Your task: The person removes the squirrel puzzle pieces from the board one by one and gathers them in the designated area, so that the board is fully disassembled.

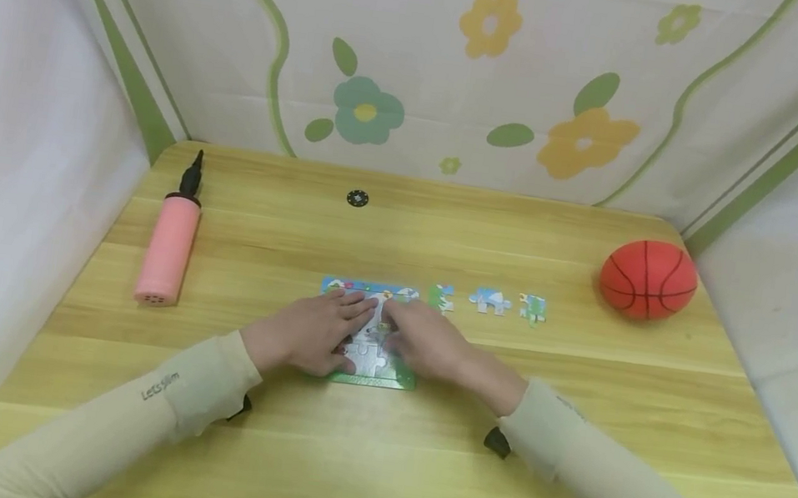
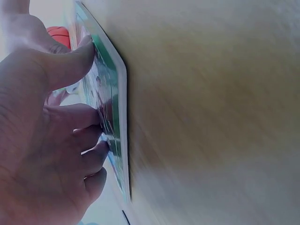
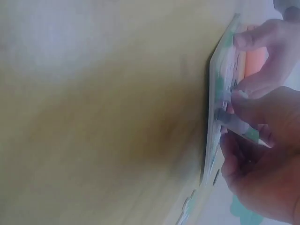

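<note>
A jigsaw puzzle board (image 1: 374,381) with a green and blue printed border lies on the wooden table, partly filled with joined pieces. My left hand (image 1: 316,332) rests on its left side, fingers stretched over the pieces and thumb near the lower border. Over the right side of the board, my right hand (image 1: 428,341) pinches a puzzle piece (image 3: 238,125) between thumb and fingers. That piece stands tilted, its lower edge right at the board's surface. In the head view the right hand mostly hides it.
Three loose puzzle pieces, a green one (image 1: 441,297), a blue one (image 1: 490,300) and another (image 1: 532,308), lie right of the board. A pink hand pump (image 1: 170,251) lies at left, a black disc (image 1: 357,198) at the back, a red ball (image 1: 648,280) at right.
</note>
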A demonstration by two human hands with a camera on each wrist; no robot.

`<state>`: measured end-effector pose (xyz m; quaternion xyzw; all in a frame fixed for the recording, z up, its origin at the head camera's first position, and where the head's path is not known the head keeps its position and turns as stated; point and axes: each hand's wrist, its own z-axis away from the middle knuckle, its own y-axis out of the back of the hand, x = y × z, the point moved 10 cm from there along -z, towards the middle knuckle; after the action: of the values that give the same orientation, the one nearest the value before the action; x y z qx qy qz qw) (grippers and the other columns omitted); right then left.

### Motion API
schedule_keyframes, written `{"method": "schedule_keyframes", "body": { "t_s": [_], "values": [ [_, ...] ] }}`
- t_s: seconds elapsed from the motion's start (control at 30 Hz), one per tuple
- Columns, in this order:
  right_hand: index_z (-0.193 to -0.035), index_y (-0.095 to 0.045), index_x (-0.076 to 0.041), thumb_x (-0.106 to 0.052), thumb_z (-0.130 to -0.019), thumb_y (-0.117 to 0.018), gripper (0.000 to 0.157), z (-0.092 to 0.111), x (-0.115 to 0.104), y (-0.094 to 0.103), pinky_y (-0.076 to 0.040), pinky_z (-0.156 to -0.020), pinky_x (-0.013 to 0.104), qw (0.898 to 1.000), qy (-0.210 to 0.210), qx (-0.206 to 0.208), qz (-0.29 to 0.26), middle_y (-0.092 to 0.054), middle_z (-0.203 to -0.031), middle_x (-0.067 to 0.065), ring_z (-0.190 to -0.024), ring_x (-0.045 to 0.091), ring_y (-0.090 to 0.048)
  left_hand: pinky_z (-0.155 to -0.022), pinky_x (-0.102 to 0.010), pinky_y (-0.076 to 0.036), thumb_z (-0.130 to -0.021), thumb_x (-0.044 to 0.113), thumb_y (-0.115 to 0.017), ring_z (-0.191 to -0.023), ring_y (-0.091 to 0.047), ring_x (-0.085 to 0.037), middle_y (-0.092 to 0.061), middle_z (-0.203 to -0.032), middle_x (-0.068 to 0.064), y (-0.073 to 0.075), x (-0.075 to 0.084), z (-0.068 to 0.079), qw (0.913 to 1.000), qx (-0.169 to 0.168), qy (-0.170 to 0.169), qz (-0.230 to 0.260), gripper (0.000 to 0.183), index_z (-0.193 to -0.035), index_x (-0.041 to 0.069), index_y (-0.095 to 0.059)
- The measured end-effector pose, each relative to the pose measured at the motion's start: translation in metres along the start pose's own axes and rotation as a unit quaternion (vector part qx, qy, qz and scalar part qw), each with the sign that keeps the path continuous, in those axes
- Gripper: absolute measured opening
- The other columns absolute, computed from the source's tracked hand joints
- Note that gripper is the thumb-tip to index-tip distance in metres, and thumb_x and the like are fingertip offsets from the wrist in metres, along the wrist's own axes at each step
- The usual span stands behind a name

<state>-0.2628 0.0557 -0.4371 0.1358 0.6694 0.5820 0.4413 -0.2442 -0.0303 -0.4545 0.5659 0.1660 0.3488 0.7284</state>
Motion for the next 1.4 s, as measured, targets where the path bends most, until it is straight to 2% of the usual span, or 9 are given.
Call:
{"method": "schedule_keyframes", "body": {
  "t_s": [0.07, 0.23, 0.33, 0.43, 0.63, 0.77, 0.87, 1.07, 1.4],
  "values": [
    [-0.103, -0.062, -0.010, -0.013, -0.096, -0.072, 0.013, 0.001, -0.003, -0.001, -0.059, -0.076, 0.031, 1.000, 0.007, -0.003, -0.009, -0.072, -0.091, 0.004, -0.083, 0.017, -0.066, -0.135, -0.050, -0.022, -0.100, 0.050, -0.063, -0.162, -0.024, -0.036, -0.025, -0.174, -0.013, -0.001, 0.000, 0.000, 1.0000, -0.001, -0.001, 0.003, 0.086, -0.162, 0.001, -0.031],
    [-0.105, -0.063, -0.009, -0.012, -0.098, -0.070, 0.011, 0.004, -0.004, 0.001, -0.062, -0.079, 0.030, 1.000, 0.002, -0.008, -0.014, -0.075, -0.093, 0.006, -0.084, 0.018, -0.070, -0.135, -0.051, -0.022, -0.099, 0.049, -0.064, -0.162, -0.024, -0.036, -0.025, -0.174, -0.014, 0.000, 0.001, 0.000, 0.9999, 0.002, -0.002, 0.011, 0.086, -0.162, 0.000, -0.031],
    [-0.104, -0.063, -0.009, -0.009, -0.098, -0.069, 0.009, 0.012, -0.001, 0.010, -0.063, -0.081, 0.030, 0.999, 0.000, 0.010, -0.030, -0.075, -0.094, 0.006, -0.087, 0.019, -0.072, -0.135, -0.051, -0.022, -0.099, 0.049, -0.064, -0.162, -0.025, -0.036, -0.026, -0.173, -0.014, 0.000, 0.001, 0.000, 0.9999, 0.005, -0.002, 0.012, 0.085, -0.161, 0.000, -0.032],
    [-0.101, -0.063, -0.010, -0.008, -0.096, -0.070, 0.009, 0.031, 0.011, 0.027, -0.064, -0.083, 0.030, 0.998, 0.004, 0.045, -0.037, -0.074, -0.096, 0.005, -0.092, 0.019, -0.072, -0.135, -0.052, -0.022, -0.099, 0.048, -0.064, -0.162, -0.025, -0.037, -0.026, -0.173, -0.014, 0.001, 0.002, -0.001, 0.9999, 0.004, -0.004, 0.016, 0.085, -0.161, 0.001, -0.032],
    [-0.098, -0.063, -0.010, -0.005, -0.092, -0.074, 0.013, 0.086, 0.071, 0.054, -0.060, -0.077, 0.033, 0.996, -0.009, 0.084, -0.011, -0.069, -0.089, 0.001, -0.085, 0.014, -0.065, -0.135, -0.052, -0.021, -0.099, 0.048, -0.064, -0.162, -0.024, -0.037, -0.025, -0.174, -0.014, 0.001, 0.003, 0.000, 0.9997, 0.002, -0.007, 0.022, 0.085, -0.162, 0.001, -0.031],
    [-0.097, -0.063, -0.012, -0.004, -0.091, -0.074, 0.015, 0.117, 0.119, 0.060, -0.061, -0.079, 0.040, 0.996, -0.062, 0.070, -0.014, -0.071, -0.093, 0.003, -0.088, 0.018, -0.067, -0.135, -0.052, -0.022, -0.100, 0.047, -0.064, -0.162, -0.025, -0.037, -0.026, -0.173, -0.015, 0.001, 0.003, 0.000, 0.9998, 0.006, -0.011, 0.017, 0.085, -0.162, 0.000, -0.031],
    [-0.098, -0.066, -0.012, -0.004, -0.091, -0.075, 0.014, 0.133, 0.144, 0.062, -0.062, -0.083, 0.048, 0.994, -0.101, 0.048, -0.018, -0.075, -0.098, 0.007, -0.094, 0.025, -0.071, -0.134, -0.051, -0.024, -0.100, 0.047, -0.064, -0.162, -0.026, -0.037, -0.028, -0.173, -0.016, 0.001, 0.003, 0.000, 0.9998, 0.011, -0.014, 0.014, 0.084, -0.161, 0.000, -0.032],
    [-0.107, -0.071, -0.008, -0.009, -0.092, -0.076, 0.016, 0.136, 0.159, 0.060, -0.060, -0.083, 0.046, 0.990, -0.136, 0.016, -0.015, -0.076, -0.097, 0.006, -0.092, 0.022, -0.070, -0.134, -0.052, -0.024, -0.099, 0.047, -0.065, -0.161, -0.026, -0.038, -0.028, -0.172, -0.016, -0.002, 0.002, 0.005, 0.9997, 0.006, -0.011, 0.021, 0.084, -0.161, -0.001, -0.032],
    [-0.108, -0.073, -0.005, -0.010, -0.090, -0.078, 0.019, 0.133, 0.162, 0.066, -0.057, -0.097, 0.056, 0.989, -0.138, 0.022, 0.039, -0.071, -0.107, 0.011, -0.105, 0.033, -0.067, -0.135, -0.051, -0.023, -0.100, 0.047, -0.064, -0.162, -0.026, -0.037, -0.027, -0.173, -0.015, 0.001, 0.004, 0.000, 0.9998, 0.007, -0.014, 0.012, 0.084, -0.161, 0.000, -0.032]
  ]
}}
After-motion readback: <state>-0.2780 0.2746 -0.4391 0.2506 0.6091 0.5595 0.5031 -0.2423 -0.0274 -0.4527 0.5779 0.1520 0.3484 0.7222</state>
